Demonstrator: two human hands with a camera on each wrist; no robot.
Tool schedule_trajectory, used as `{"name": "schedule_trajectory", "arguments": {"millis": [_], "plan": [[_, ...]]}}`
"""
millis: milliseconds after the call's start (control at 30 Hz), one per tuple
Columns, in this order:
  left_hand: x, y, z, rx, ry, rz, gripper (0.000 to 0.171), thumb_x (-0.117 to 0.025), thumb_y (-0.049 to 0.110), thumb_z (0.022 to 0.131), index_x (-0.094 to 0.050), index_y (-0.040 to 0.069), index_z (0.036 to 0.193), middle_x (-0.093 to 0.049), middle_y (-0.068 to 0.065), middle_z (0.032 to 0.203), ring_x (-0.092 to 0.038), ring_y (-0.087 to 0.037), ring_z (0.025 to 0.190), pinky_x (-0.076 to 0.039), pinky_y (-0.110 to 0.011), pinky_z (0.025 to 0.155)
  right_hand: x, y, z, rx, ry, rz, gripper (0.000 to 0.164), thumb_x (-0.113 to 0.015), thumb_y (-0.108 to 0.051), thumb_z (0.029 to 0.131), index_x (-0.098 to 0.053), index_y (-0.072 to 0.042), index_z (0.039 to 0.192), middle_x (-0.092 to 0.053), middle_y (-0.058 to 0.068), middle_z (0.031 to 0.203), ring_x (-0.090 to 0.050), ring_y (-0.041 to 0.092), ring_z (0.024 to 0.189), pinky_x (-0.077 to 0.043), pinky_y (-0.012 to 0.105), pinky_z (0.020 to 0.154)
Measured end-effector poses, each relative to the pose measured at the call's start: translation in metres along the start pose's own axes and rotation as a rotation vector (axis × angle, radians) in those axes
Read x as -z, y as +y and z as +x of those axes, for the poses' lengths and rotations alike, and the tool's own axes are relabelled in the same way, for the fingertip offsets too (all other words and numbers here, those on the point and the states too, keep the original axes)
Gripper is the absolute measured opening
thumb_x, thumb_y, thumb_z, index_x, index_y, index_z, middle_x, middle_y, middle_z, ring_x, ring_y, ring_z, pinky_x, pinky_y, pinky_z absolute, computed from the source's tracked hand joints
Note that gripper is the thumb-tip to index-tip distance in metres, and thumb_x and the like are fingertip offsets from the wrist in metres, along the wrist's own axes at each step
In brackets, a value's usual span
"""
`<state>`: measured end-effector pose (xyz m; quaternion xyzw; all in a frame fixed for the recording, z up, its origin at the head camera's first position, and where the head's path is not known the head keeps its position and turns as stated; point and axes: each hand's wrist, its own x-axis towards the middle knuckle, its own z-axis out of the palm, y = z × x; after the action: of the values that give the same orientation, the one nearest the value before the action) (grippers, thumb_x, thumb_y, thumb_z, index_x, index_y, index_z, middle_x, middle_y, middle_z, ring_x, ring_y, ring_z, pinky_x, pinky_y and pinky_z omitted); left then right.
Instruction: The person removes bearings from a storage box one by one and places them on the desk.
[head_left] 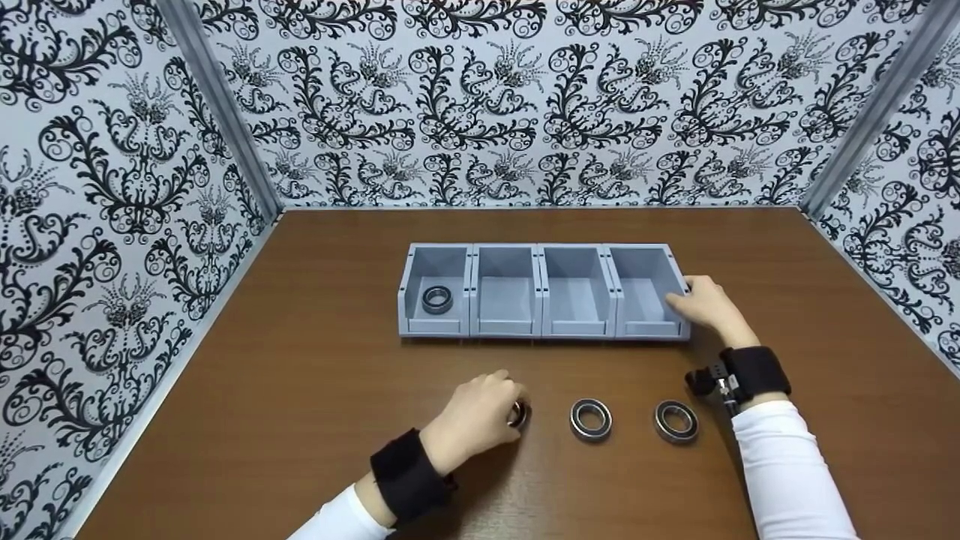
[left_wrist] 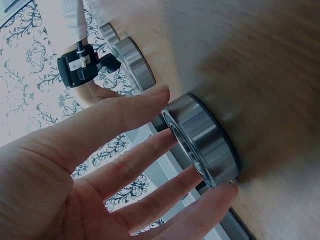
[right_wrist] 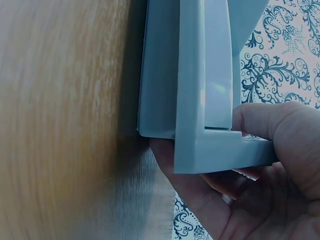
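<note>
My left hand [head_left: 480, 412] is at a metal ball bearing [left_wrist: 202, 140] on the brown table, thumb on one side of its rim and fingertips on the other. In the head view the hand covers most of that bearing. With thumb inside and fingers outside, my right hand [head_left: 705, 304] grips the right side wall of a grey row of open-front storage bins [head_left: 652, 328]. One bearing [head_left: 436, 299] lies in the leftmost compartment. Two more bearings lie flat on the table to the right of my left hand, one nearer [head_left: 591, 420] and one farther right [head_left: 676, 421].
The wooden table [head_left: 300, 322] runs back to walls [head_left: 480, 105] covered in black-and-white scroll pattern, with grey posts at the corners. Black straps sit on both wrists, and a small camera [head_left: 705, 381] juts from the right one.
</note>
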<state>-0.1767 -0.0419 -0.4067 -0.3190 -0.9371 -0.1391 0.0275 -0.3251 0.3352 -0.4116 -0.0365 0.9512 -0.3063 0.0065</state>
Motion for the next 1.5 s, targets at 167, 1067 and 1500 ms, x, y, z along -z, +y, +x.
{"name": "schedule_trajectory", "arguments": {"millis": [167,1067,1500], "plan": [[0.003,0.000,-0.002,0.008,0.011,0.009,0.027,-0.088,0.007,0.070,-0.075,0.013,0.094,-0.062,-0.001,0.087,-0.067,-0.025,0.079,-0.056,-0.037,0.064,0.000,-0.001,-0.001,0.001,-0.003,0.000,0.044,-0.057,-0.015,0.098,-0.058,0.019,0.126,-0.069,0.035,0.110,-0.067,0.041,0.094,-0.053,0.047,0.082],[0.030,-0.018,-0.010,0.112,0.050,-0.019,0.041,-0.093,0.016,0.076,-0.078,0.011,0.113,-0.071,-0.006,0.104,-0.070,-0.029,0.092,-0.059,-0.045,0.071,0.001,-0.003,-0.001,-0.008,-0.009,0.011,0.043,-0.056,-0.016,0.097,-0.057,0.019,0.123,-0.067,0.035,0.111,-0.066,0.041,0.095,-0.053,0.047,0.083],[0.036,-0.036,-0.008,0.128,0.131,-0.031,0.037,-0.090,0.013,0.079,-0.078,0.009,0.114,-0.073,-0.010,0.107,-0.071,-0.034,0.095,-0.058,-0.052,0.072,0.000,-0.001,-0.001,-0.002,-0.016,0.028,0.042,-0.056,-0.014,0.098,-0.058,0.019,0.124,-0.068,0.032,0.109,-0.066,0.037,0.093,-0.052,0.041,0.079]]}}
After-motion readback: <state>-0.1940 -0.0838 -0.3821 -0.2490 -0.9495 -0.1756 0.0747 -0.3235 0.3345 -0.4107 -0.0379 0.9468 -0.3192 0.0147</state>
